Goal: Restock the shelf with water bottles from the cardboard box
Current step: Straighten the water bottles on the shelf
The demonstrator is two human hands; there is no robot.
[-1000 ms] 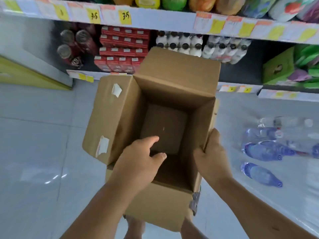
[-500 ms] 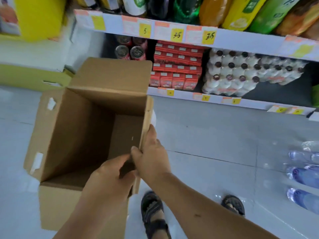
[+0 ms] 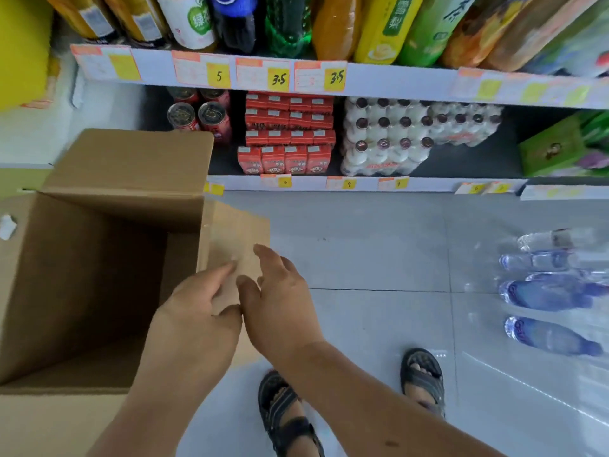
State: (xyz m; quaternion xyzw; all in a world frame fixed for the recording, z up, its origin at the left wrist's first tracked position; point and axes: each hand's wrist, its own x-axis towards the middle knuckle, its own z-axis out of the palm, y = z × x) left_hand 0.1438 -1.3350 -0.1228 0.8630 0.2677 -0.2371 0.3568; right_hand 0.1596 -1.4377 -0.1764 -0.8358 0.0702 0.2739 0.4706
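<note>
The open cardboard box (image 3: pixel 99 258) is at the left, and the part of its inside that I can see holds nothing. My left hand (image 3: pixel 197 311) pinches the box's blurred right flap (image 3: pixel 237 239) between fingers and thumb. My right hand (image 3: pixel 280 301) lies just beside it against the flap's outer side, fingers loosely spread and gripping nothing. Several clear water bottles (image 3: pixel 553 291) lie on the floor at the right. The lower shelf (image 3: pixel 362 184) is straight ahead.
The lower shelf holds cans (image 3: pixel 197 117), red cartons (image 3: pixel 286 136), a wrapped pack of white bottles (image 3: pixel 395 140) and green packs (image 3: pixel 560 146). Large drink bottles (image 3: pixel 329 24) fill the shelf above. My sandalled feet (image 3: pixel 286 413) stand on grey tiles.
The box has shifted left in view and its right flap has swung outward. My right hand has let go of the box's edge; my left hand now pinches the flap.
</note>
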